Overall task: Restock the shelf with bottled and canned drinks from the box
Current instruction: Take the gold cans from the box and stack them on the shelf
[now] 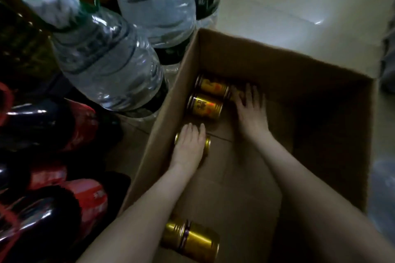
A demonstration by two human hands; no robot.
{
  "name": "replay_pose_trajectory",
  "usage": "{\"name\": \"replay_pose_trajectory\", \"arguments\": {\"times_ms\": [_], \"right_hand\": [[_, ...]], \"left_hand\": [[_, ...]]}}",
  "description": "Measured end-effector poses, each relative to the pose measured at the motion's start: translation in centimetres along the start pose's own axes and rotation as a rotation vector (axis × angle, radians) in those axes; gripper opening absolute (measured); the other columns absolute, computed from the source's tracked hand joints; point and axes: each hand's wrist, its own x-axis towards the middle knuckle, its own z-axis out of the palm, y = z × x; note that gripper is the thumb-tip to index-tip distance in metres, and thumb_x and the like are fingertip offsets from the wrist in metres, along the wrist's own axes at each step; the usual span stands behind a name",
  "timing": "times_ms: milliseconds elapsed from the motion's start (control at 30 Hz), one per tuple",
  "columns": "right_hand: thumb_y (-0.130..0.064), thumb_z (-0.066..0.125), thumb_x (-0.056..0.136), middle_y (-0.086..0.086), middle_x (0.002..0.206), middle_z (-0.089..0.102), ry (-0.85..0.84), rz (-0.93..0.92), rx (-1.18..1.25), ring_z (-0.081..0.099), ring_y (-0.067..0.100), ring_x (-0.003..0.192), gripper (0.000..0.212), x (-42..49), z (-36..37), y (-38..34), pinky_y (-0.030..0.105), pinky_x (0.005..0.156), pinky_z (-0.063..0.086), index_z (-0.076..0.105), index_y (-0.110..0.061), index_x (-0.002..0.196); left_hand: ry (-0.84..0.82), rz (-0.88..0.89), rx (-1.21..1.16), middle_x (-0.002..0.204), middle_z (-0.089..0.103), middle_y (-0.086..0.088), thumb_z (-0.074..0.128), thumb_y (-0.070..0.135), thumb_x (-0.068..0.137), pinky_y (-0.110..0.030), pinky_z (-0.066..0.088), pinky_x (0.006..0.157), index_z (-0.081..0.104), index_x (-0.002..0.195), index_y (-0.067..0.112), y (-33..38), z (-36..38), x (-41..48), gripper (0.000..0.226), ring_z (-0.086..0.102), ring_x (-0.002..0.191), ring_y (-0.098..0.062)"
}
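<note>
Reaching into the cardboard box (267,60), both hands go for gold cans.

The left hand (189,147) is wrapped over a can (207,143) near the box's left wall; the right hand (250,109) lies flat on another can (234,92) beside two more (206,105). Water bottles (102,57) and cola bottles (53,126) stand left of the box.

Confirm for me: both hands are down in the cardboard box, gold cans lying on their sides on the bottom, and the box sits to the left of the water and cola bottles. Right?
Not quite. The head view shows the box to the right of the water bottles and cola bottles. The rest holds: left hand and right hand are inside, gold cans lying sideways.
</note>
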Motion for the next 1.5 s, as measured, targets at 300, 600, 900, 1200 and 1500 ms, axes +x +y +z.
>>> {"name": "replay_pose_trajectory", "arguments": {"times_ms": [300, 600, 900, 1200, 1500], "right_hand": [[-0.007, 0.067, 0.077, 0.031, 0.128, 0.043, 0.013, -0.15, -0.219, 0.044, 0.05, 0.117, 0.08, -3.3, -4.7, 0.4, 0.065, 0.101, 0.034, 0.03, -0.022, 0.147], [-0.009, 0.086, 0.048, 0.025, 0.119, 0.051, 0.018, -0.323, 0.103, 0.046, 0.041, 0.106, 0.09, -21.6, -31.3, -2.5, 0.052, 0.081, 0.049, 0.043, -0.016, 0.128], [-0.023, 0.074, 0.066, 0.007, 0.121, 0.04, 0.063, -0.534, 0.615, 0.037, 0.021, 0.113, 0.064, -30.5, -65.5, -8.8, 0.03, 0.093, 0.035, 0.045, -0.025, 0.122], [-0.04, 0.085, 0.06, -0.006, 0.12, 0.045, 0.021, -0.82, 1.038, 0.05, 0.007, 0.11, 0.071, -35.3, -86.7, -20.0, 0.025, 0.083, 0.051, 0.041, -0.034, 0.115], [-0.033, 0.088, 0.048, -0.005, 0.11, 0.057, -0.027, -1.125, 1.127, 0.062, 0.009, 0.089, 0.07, -41.7, -101.7, -35.0, 0.027, 0.068, 0.054, 0.048, -0.028, 0.104]], "left_hand": [[-0.083, -0.12, -0.261, 0.135, 0.045, -0.018, 0.062, 0.033, 0.087, -0.04, 0.035, 0.103, 0.027, 0.139, 0.0, 0.1, -6.8, -2.8, 0.071, 0.045, 0.123, -0.032], [-0.113, -0.472, -1.144, 0.122, 0.052, -0.005, 0.073, 0.052, 0.073, -0.035, 0.045, 0.093, 0.042, 0.129, 0.016, -6.8, -27.5, -22.7, 0.073, 0.052, 0.113, -0.025], [0.24, -0.558, -1.361, 0.103, 0.059, 0.007, 0.076, 0.047, 0.073, -0.025, 0.04, 0.075, 0.052, 0.119, 0.022, -17.1, -52.5, -45.0, 0.057, 0.056, 0.097, -0.014], [0.711, -0.665, -1.632, 0.101, 0.066, 0.012, 0.076, 0.048, 0.074, -0.03, 0.054, 0.086, 0.057, 0.1, 0.034, -25.3, -63.9, -64.5, 0.036, 0.065, 0.092, -0.006], [1.167, -0.734, -1.645, 0.09, 0.072, 0.01, 0.075, 0.041, 0.07, -0.016, 0.053, 0.068, 0.06, 0.096, 0.028, -33.6, -69.5, -83.2, 0.032, 0.069, 0.078, 0.0]]}}
